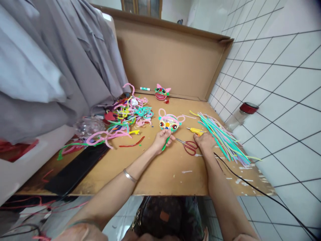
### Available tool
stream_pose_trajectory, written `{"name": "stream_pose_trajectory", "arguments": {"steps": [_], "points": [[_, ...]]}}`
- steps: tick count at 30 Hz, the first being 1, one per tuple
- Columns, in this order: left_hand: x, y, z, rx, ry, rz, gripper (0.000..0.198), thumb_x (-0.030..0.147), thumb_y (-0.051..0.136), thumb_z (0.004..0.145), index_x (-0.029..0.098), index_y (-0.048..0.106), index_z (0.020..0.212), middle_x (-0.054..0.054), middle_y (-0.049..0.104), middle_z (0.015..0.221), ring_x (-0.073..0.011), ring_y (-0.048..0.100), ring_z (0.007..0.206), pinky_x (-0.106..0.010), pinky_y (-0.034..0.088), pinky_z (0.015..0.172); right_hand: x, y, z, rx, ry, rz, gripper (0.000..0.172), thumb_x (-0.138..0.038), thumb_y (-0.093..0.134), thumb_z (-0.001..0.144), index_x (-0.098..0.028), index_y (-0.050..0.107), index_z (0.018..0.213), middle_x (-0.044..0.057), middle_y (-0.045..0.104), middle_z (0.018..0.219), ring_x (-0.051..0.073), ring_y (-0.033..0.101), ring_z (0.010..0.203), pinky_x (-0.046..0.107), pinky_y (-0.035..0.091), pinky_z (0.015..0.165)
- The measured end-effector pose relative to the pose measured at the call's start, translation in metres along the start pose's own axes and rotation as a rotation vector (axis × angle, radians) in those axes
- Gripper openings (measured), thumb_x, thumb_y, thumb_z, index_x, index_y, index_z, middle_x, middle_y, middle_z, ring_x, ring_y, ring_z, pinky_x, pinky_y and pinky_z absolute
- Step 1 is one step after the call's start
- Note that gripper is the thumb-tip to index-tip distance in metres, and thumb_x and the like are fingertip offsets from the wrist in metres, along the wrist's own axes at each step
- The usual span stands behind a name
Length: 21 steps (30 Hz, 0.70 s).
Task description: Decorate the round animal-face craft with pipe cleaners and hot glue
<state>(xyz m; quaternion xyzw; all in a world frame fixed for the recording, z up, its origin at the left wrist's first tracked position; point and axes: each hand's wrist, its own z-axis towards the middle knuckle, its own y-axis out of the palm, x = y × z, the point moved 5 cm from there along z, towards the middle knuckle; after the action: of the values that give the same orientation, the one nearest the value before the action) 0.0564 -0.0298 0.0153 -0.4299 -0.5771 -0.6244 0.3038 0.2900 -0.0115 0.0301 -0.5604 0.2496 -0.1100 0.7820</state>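
Pink-eared animal head (170,118) was held above the middle of the bench (160,177), its lower edge being pinched by the fingers of the left hand (163,140). By the right hand (206,143), a yellow glue gun (196,131) was gripped. Between both hands, red-handled scissors (191,147) were laid; beyond the glue gun, coloured fuzzy stems (225,139) were gathered in a loose bundle.

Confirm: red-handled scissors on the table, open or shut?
Shut, it seems: the blades of the scissors lie together as one narrow strip, no gap visible.
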Motion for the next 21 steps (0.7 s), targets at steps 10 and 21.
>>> {"name": "stream_pose_trajectory", "arguments": {"steps": [10,21], "points": [[-0.007,0.009,-0.006,-0.082,-0.091,-0.043,0.034,0.028,0.080,0.069,0.014,0.053,0.083,-0.004,0.071,0.066,-0.0056,0.048,0.042,-0.018,0.032,0.042,0.024,-0.034,0.004,0.226,0.135,0.566,0.040,-0.053,0.061,0.072,-0.015,0.067,0.083,0.009,0.068,0.075,0.024,0.060,0.071,0.033,0.045,0.064],[0.010,0.005,-0.005,-0.026,0.008,-0.096,0.041,0.037,0.081,0.067,0.016,0.050,0.085,0.000,0.068,0.064,-0.0047,0.044,0.037,-0.017,0.025,0.036,-0.018,-0.036,-0.024,0.297,-0.320,0.731,0.034,-0.051,0.066,0.068,-0.020,0.058,0.078,0.004,0.062,0.075,0.019,0.052,0.067,0.034,0.045,0.068]]}}
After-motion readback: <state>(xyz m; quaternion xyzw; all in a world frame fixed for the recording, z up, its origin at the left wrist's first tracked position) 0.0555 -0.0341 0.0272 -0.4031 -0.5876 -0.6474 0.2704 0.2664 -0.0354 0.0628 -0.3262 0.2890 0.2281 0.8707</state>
